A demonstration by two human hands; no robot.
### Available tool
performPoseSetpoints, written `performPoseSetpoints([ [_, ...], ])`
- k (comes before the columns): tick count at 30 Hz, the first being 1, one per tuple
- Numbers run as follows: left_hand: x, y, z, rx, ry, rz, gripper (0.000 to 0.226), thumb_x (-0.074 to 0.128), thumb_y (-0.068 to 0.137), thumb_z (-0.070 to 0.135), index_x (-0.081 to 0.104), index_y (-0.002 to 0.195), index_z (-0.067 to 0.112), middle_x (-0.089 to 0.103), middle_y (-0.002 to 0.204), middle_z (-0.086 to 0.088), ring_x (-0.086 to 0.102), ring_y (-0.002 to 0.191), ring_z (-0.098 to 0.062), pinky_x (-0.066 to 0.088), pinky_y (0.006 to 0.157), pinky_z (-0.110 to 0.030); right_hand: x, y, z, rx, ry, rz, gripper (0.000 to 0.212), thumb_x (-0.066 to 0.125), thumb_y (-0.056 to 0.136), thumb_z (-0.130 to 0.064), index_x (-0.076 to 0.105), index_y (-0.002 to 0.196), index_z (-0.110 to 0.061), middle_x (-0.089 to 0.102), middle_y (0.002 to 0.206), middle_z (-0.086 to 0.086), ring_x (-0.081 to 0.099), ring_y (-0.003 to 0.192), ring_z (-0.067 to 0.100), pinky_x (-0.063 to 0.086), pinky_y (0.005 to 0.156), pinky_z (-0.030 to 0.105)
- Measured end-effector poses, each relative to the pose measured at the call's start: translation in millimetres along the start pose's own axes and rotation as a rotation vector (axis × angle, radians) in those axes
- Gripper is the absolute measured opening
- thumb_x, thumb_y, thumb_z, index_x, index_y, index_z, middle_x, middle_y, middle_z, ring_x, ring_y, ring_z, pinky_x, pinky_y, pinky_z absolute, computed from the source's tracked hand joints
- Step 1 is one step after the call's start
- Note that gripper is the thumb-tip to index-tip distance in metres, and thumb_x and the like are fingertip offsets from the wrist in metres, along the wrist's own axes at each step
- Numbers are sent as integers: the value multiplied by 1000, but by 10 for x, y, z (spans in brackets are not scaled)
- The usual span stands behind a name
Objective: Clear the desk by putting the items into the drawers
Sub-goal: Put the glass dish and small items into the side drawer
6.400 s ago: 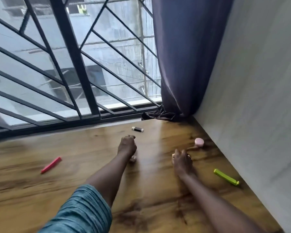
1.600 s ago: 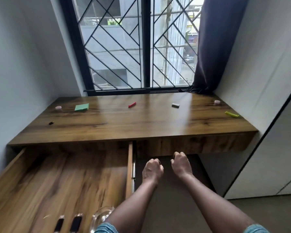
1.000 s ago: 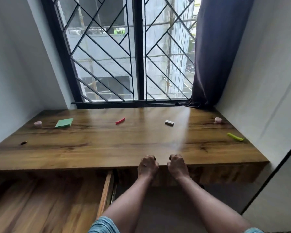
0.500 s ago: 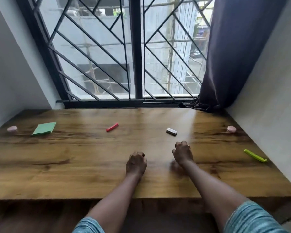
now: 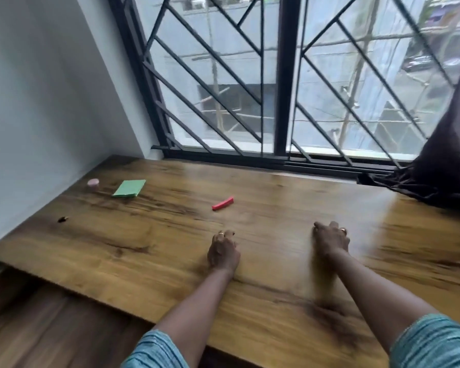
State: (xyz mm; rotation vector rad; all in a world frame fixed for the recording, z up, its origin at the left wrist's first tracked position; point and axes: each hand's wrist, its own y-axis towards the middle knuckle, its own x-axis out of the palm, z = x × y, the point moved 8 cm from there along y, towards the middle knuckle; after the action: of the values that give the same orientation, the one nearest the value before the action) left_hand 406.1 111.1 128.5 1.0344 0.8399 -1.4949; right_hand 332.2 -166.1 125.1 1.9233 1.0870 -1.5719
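- Desk items awaiting stowage: a red marker-like stick (image 5: 222,203) lies just ahead of the left hand (image 5: 223,252). A green sticky-note pad (image 5: 129,188) and a small pink pot (image 5: 93,183) lie well ahead and to its left. A tiny dark object (image 5: 63,219) lies farther left, too small to identify.
- Left hand: fingers curled into a fist low over the desk (image 5: 276,301); nothing shows in it.
- Right hand (image 5: 331,240): fingers curled down onto the wood. Whether they pinch anything beneath cannot be told.
- Open drawer (image 5: 37,328): below and behind the left hand, under the desk's near edge.
- Risk, rolling: the stick may be round, so a fingertip nudge before the pinch closes could send it away from the hand.
- Risk, reach: the pot sits far from both hands, beside the wall (image 5: 37,102). A stretched grasp could tip it or push it.
- Risk, omission: the dark object nearly matches the wood grain and is easily overlooked.
- Writing: none legible; motion blur softens every surface.
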Motion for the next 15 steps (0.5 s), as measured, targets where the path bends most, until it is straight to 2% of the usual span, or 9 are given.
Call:
performPoseSetpoints([
  [2, -78, 76, -171, -58, 40, 38, 39, 48, 93, 19, 47, 132, 19, 51, 133, -4, 45, 127, -20, 38, 103, -26, 24, -18, -183, -25, -13, 69, 39, 33, 96, -8, 53, 127, -19, 44, 123, 19, 44, 115, 39, 38, 98, 43],
  [5, -252, 150, -512, -139, 99, 93, 38, 49, 92, 23, 49, 129, 18, 55, 129, -4, 49, 123, -21, 41, 99, -27, 77, -105, -753, -209, -21, 125, 36, 34, 95, -5, 53, 124, -14, 47, 120, 19, 47, 111, 37, 40, 93, 43],
  [9, -594, 212, -1152, -262, 66, 175, 34, 53, 90, 22, 55, 125, 18, 60, 123, -4, 54, 115, -22, 46, 93, -30, 230, -306, -1632, -478, -40, 124, 37, 34, 93, -6, 51, 124, -16, 50, 119, 16, 50, 108, 34, 44, 85, 39],
  [15, -1230, 479, -2458, -496, 95, 214, 32, 45, 96, 18, 52, 127, 16, 53, 128, -6, 50, 118, -23, 45, 95, -33, 608, -612, -2741, -743, 20, 70, 40, 35, 92, -1, 49, 128, -12, 47, 121, 19, 49, 105, 35, 43, 85, 41],
])
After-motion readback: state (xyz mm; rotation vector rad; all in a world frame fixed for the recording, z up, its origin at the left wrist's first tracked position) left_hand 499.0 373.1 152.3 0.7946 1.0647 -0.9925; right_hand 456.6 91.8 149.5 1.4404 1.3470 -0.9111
